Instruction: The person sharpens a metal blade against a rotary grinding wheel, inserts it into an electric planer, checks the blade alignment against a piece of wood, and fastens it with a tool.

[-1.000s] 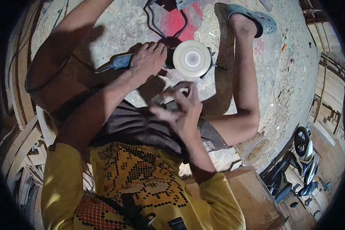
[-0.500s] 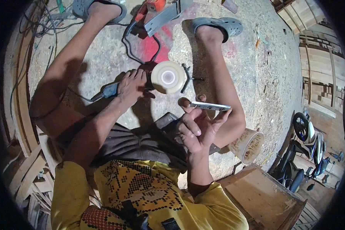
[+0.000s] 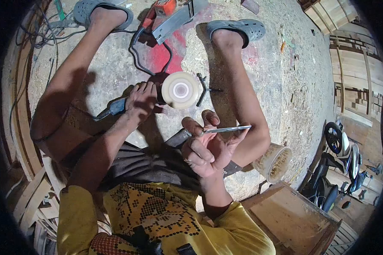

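My left hand (image 3: pixel 140 100) is closed round the body of an angle grinder with a blue rear end (image 3: pixel 117 106), lying on the floor between my legs. Its round cream disc (image 3: pixel 181 90) faces up. In front of my shorts, my right hand (image 3: pixel 208 148) is raised with a thin, flat metal blade (image 3: pixel 227 129) gripped between thumb and fingers. I see the blade nearly edge-on, so its exact kind does not show. A black three-armed stand (image 3: pixel 203 89) is just right of the disc.
A red-orange power tool with a grey metal plate (image 3: pixel 174 23) lies ahead, its black cord curling towards the grinder. A clear tub with sawdust (image 3: pixel 274 163) is beside my right leg. A wooden box (image 3: pixel 289 216) sits lower right, and a motorbike (image 3: pixel 344 157) stands farther right.
My right hand has moved slightly left and down with the blade, which now shows flatter and thinner. My left hand stays on the grinder; the whole view has shifted a little.
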Motion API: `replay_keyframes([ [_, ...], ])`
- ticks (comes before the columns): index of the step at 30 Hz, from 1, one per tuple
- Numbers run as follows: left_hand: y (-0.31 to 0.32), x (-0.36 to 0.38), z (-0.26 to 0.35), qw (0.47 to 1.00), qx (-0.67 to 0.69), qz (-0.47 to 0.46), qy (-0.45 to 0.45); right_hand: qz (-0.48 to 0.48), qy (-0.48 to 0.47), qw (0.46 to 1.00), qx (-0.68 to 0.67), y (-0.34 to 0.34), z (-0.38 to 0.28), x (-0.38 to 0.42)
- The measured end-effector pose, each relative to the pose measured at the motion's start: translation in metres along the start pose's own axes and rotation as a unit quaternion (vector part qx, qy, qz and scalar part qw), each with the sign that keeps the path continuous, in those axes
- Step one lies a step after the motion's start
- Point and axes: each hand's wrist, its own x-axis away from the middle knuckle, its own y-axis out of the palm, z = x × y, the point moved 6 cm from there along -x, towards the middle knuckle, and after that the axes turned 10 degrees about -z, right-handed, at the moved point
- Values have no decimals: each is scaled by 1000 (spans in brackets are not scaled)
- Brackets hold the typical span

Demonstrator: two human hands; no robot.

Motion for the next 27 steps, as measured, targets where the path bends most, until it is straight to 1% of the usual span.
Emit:
replay_keyframes([
  [1,5,0,0,1000,2,-2,-1,-1,-1,1000,-3,-1,0,-1],
  [3,-7,10,7,984,-58,162,42,1,-1,1000,-8,-3,1,-1],
  [4,-8,10,5,985,-57,160,40,12,-6,1000,7,-6,0,0],
  [6,0,4,1,996,-61,67,26,25,-8,999,19,-11,-3,0],
  [7,4,7,-3,996,-59,65,21,45,-16,996,69,-15,-8,0],
  [8,8,11,-5,996,-23,74,48,66,-24,991,118,-18,-15,1],
  [9,13,15,-6,994,12,82,75,120,-38,982,140,-25,-21,10],
  [10,11,8,-3,998,-20,46,40,145,-43,965,216,-29,-30,10],
  [11,6,5,1,998,-18,44,33,167,-45,941,290,-34,-40,9],
  [12,-15,5,11,999,-19,-37,13,191,-31,892,408,-41,-53,10],
  [13,-22,8,12,993,-19,-118,-7,209,-61,831,511,-51,-69,14],
  [14,-12,7,10,998,-57,-29,10,190,-63,715,670,-56,-83,10],
  [15,-9,9,8,998,-55,-33,1,162,-63,572,802,-51,-88,-1],
  [16,-11,10,10,999,-44,17,11,155,-47,453,876,-48,-88,-6],
  [17,-15,10,11,997,-33,67,21,187,25,289,938,-47,-89,-7],
  [19,-19,9,11,998,-16,58,20,151,36,149,977,-49,-82,-15],
  [20,-20,9,11,998,-17,53,21,150,39,149,977,-52,-81,-16],
  [21,-18,9,12,998,-18,48,23,143,39,128,981,-54,-78,-16],
  [22,-17,11,12,995,-32,88,33,135,38,107,984,-56,-76,-16],
  [23,-13,10,10,995,-30,87,33,135,40,107,984,-59,-76,-16],
  [25,-15,11,11,991,-34,125,40,139,54,118,982,-65,-77,-13],
  [26,-13,11,11,991,-32,124,41,156,61,138,976,-72,-82,-10],
  [27,-13,10,11,994,-29,103,38,157,63,138,976,-73,-81,-11],
])
